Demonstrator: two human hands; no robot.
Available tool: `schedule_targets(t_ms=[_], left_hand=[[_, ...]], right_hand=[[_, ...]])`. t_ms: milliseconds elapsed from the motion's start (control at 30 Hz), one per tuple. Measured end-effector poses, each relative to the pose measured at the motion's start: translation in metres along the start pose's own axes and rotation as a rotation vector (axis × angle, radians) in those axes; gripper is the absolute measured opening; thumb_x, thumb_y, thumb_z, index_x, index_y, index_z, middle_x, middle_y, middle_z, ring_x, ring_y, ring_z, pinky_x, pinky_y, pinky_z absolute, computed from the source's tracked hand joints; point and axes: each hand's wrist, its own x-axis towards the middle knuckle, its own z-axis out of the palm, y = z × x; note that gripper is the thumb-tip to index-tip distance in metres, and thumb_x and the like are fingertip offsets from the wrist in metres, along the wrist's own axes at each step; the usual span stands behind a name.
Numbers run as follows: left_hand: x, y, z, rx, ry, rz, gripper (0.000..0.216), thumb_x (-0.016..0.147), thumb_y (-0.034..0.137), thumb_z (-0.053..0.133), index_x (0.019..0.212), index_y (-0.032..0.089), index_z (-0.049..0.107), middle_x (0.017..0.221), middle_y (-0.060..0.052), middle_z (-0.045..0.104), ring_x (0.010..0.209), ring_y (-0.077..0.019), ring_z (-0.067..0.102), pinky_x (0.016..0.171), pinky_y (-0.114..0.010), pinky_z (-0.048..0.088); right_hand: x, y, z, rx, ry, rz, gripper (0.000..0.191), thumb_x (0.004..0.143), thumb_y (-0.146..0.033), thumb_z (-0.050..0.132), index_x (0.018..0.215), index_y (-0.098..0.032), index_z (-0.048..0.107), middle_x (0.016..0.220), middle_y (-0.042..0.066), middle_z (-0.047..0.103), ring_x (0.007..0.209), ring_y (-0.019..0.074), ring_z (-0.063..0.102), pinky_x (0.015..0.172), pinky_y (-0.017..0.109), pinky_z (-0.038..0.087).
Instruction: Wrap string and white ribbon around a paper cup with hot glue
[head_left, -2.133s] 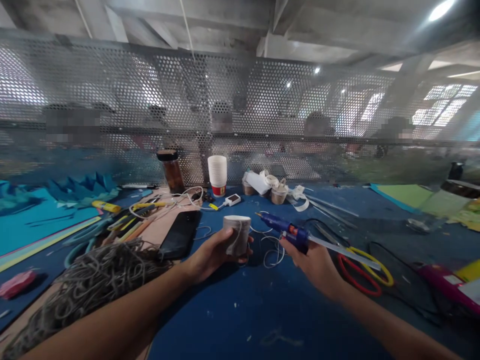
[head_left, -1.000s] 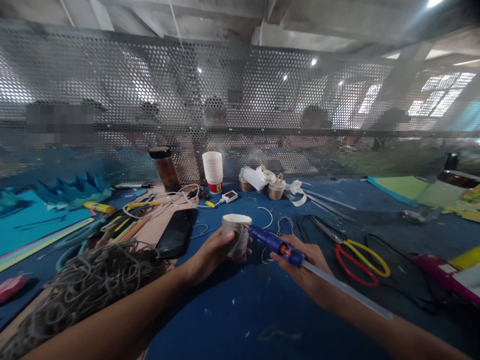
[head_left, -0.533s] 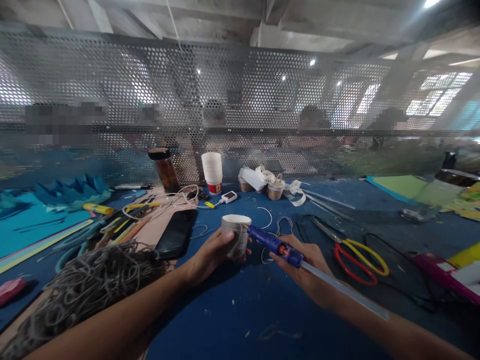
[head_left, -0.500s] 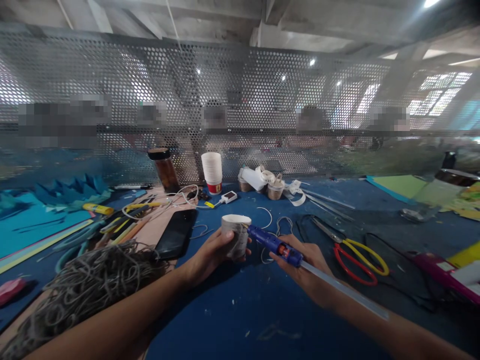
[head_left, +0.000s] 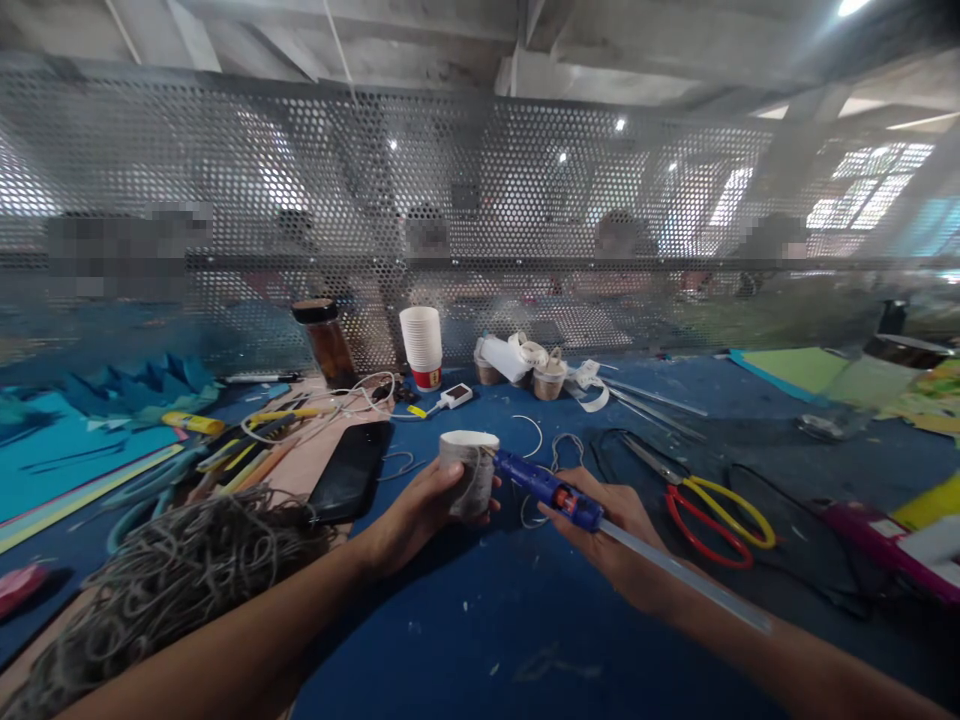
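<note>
My left hand (head_left: 424,505) is wrapped round a small paper cup (head_left: 474,482) whose outside is covered in grey cord. The cup's white rim and inner wall face up. In my right hand (head_left: 607,520) is a blue hot glue gun (head_left: 547,487), with a long clear glue stick (head_left: 686,577) coming out of its back end. The gun's nozzle is at the upper right side of the cup, close to the cord; whether it touches cannot be made out. Loose pieces of grey cord (head_left: 568,450) lie on the table behind the gun.
Scissors (head_left: 709,520) with red and yellow handles lie to the right. A black phone (head_left: 351,470) and a heap of grey cord (head_left: 195,570) are on the left. Farther back stand a dark-lidded jar (head_left: 326,345), stacked paper cups (head_left: 421,345) and two cord-wrapped cups (head_left: 550,378).
The cup and the glue gun stay almost where they were, both hands keeping their hold. The whole view has shifted very slightly.
</note>
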Motion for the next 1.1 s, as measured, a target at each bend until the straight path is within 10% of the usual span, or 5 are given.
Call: schedule_targets(t_ms=[1100], left_hand=[[-0.0006,0.0045,-0.0002,-0.034,-0.025,-0.008,0.051,0.097,0.050,0.054,0.132,0.015,0.061,0.118,-0.017,0.071,0.103,-0.0321,0.070,0.092,-0.046,0.052]], right_hand=[[0.0038,-0.0017,-0.0023,-0.029,0.033,-0.021,0.010,0.103,-0.032,0.055,0.103,-0.023,0.059,0.075,-0.003,0.061,0.053,0.0105,0.051,0.052,0.024,0.034]])
